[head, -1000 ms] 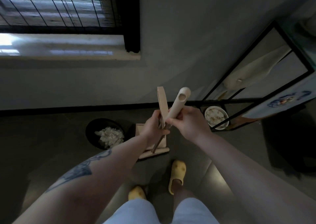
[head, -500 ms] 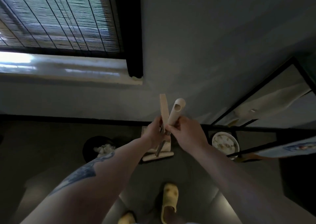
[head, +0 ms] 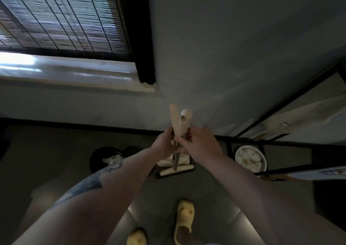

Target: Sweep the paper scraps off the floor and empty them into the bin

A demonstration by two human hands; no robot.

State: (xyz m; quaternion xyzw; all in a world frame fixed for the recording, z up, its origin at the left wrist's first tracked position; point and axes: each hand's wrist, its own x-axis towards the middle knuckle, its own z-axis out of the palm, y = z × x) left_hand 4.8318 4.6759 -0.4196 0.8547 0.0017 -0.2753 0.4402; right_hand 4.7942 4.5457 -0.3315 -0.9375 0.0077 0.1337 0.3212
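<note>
Bin (head: 102, 157), black, on the floor (head: 56, 151) at left near the wall; white scraps (head: 113, 159) inside. Left hand (head: 164, 144) curled round the flat dustpan handle (head: 173, 116). Right hand (head: 199, 144) curled round the round broom handle (head: 184, 122). Both handles stand near upright, tops toward the camera, projecting above the grips. Below the hands, the shaft runs down to the broom head (head: 176, 170) and the dustpan (head: 184, 159), at the floor.

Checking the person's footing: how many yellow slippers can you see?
2. One slipper is on the floor below the hands, its heel end cut by the frame; the other slipper sits left of it, only its toe showing.
</note>
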